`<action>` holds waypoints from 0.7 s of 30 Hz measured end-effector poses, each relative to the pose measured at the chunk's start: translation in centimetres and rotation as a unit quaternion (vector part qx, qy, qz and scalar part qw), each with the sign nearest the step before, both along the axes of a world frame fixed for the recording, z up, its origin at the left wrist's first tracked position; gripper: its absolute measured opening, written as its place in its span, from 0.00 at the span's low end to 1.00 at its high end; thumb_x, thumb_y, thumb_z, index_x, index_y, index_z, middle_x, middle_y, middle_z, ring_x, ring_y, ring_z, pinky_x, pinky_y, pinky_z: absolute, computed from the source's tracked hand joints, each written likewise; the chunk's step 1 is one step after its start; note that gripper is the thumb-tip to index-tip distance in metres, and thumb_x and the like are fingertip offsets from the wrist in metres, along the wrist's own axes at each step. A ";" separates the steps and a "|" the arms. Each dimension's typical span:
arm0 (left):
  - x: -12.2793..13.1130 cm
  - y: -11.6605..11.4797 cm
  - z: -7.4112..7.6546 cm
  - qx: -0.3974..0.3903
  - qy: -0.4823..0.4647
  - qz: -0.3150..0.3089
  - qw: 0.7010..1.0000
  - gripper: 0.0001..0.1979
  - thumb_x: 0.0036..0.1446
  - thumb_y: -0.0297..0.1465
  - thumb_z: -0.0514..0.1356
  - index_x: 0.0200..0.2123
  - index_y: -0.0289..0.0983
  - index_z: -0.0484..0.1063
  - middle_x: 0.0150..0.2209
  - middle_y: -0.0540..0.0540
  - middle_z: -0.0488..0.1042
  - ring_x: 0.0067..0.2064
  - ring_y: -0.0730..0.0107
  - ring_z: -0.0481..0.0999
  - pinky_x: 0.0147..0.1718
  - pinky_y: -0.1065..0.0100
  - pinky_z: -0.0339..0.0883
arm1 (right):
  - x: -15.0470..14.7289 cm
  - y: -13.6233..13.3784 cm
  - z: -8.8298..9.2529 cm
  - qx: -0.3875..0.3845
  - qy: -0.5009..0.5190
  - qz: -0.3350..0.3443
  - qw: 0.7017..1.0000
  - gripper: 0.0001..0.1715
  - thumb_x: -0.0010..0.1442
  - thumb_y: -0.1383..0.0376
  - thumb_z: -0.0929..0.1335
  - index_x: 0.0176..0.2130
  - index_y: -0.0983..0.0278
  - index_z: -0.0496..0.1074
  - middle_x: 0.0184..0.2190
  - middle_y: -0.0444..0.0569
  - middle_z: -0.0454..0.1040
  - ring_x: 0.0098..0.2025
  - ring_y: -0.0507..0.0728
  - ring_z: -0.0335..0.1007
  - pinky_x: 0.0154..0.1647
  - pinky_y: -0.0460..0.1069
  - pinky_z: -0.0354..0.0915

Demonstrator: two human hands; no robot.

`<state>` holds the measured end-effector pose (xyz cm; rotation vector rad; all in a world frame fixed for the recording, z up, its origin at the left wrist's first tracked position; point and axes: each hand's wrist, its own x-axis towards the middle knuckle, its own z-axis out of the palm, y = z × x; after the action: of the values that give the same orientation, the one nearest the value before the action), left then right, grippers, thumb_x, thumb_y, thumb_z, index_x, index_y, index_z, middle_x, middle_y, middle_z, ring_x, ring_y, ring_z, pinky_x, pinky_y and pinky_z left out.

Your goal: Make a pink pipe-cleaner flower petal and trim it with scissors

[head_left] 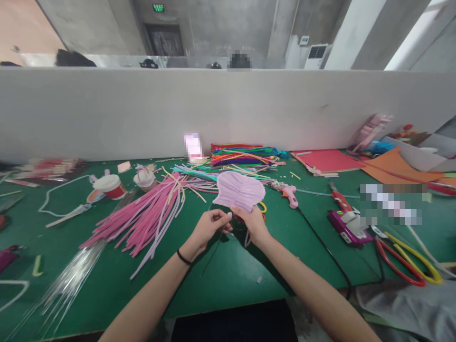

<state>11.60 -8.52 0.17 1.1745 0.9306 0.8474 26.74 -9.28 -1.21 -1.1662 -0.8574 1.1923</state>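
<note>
A lilac fan-shaped piece [239,190], apparently of pipe cleaners laid side by side, is held up over the table. My right hand [254,225] grips its lower edge, thumb in front. Just left of it, my left hand [211,228] is closed in a pinch on a thin dark wire [216,249] that trails down toward the tabletop and loops near the piece. Partly hidden behind my right hand are yellow-handled scissors [263,207]. A lilac strip [247,239] hangs below that hand.
Pink pipe cleaners [142,213] and bare wires [76,270] lie left, beside a paper cup [110,186]. Multicoloured pipe cleaners [242,156] lie against the partition [228,109]. To the right are a pink glue gun [289,194], purple power strip [347,230] and large scissors [409,261].
</note>
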 end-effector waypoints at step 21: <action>-0.3 0.0 0.1 0.009 0.037 -0.030 0.999 0.16 0.50 0.42 0.67 0.26 0.33 0.73 0.22 0.44 0.77 0.25 0.70 0.76 0.26 0.70 0.70 | 0.6 0.3 0.9 0.010 0.170 0.033 0.985 0.28 0.44 0.59 0.77 0.45 0.62 0.75 0.38 0.48 0.80 0.37 0.59 0.75 0.38 0.53 0.70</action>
<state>11.32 -8.50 0.30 1.2489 0.9451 0.7706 27.34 -9.02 -0.28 -0.8886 -0.6509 1.3848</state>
